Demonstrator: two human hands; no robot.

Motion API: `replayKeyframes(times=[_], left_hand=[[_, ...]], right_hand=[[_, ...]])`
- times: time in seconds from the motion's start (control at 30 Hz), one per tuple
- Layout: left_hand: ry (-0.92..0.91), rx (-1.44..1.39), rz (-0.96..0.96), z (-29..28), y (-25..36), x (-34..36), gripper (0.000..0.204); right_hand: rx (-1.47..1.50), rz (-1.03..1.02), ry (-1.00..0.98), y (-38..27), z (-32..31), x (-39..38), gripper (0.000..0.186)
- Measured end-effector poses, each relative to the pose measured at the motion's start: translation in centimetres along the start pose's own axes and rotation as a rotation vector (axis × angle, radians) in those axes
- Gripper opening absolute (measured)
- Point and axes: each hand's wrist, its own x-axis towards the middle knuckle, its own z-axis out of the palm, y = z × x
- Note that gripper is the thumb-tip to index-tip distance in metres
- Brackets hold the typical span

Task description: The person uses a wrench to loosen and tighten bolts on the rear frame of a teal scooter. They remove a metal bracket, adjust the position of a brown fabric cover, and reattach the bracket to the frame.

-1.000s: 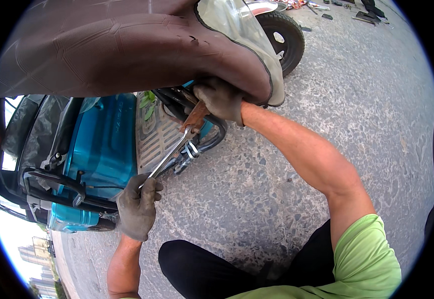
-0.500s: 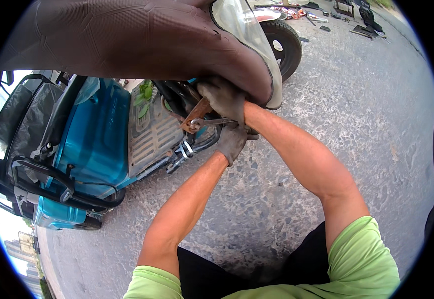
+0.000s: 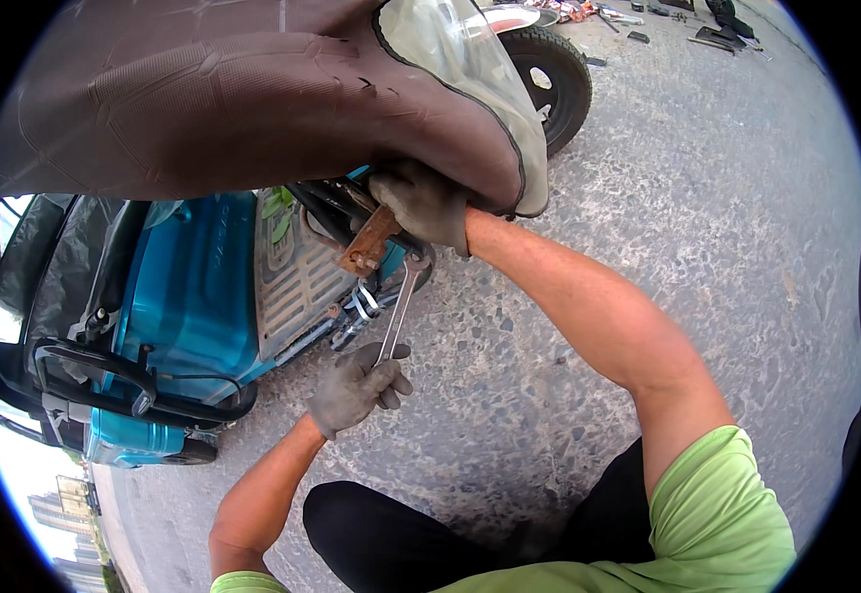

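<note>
In my left hand (image 3: 359, 387), gloved in grey, is a metal wrench (image 3: 401, 311). Its open-ended head points up, just below a rusty metal bracket (image 3: 368, 243) and apart from it. Also gloved, my right hand (image 3: 418, 205) reaches under a brown quilted cover (image 3: 252, 119) and lies against the bracket's upper end. Its fingers look curled there, but the cover's shadow hides what they grip. Black tubes (image 3: 329, 212) run beside the bracket, on a blue three-wheeled vehicle (image 3: 198, 287).
Green leaves (image 3: 280, 225) lie on the vehicle's slotted footboard (image 3: 302, 287). A clear plastic sheet (image 3: 450, 59) edges the cover. Behind it stands a black-tyred wheel (image 3: 564, 89). Tools and scraps (image 3: 717, 38) are strewn over the rough pavement (image 3: 667, 188) at the far right.
My left hand has drawn the wrench away from the bracket, down and to the left, turning it nearly upright. My right hand stays at the bracket. The view has shifted slightly.
</note>
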Motion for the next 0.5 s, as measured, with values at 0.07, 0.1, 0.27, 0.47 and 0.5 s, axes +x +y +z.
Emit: replayKeyframes(times=[0.07,0.1,0.27,0.47,0.5], left_hand=[[0.110,0.095,0.004,-1.9,2.5,-3.4,0.036],[0.192,0.214,0.035,-2.4,4.2,-5.6,0.034],[0.495,0.629,0.312,-3.7,10.8,-11.1,0.021],[0.604,0.590,0.459,-6.3,14.2,-11.2,0.027],[0.599,0.597,0.422,-6.2,15.1,-11.2,0.030]], right_hand=[[-0.011,0.017,0.017,0.0,-0.2,0.0,0.025],[0.008,0.033,0.017,-0.3,0.1,0.2,0.025],[0.035,0.033,0.035,-0.5,0.3,0.1,0.024],[0.128,0.123,0.024,-1.0,-0.2,0.0,0.025],[0.146,0.140,0.011,-1.1,-0.2,0.0,0.026]])
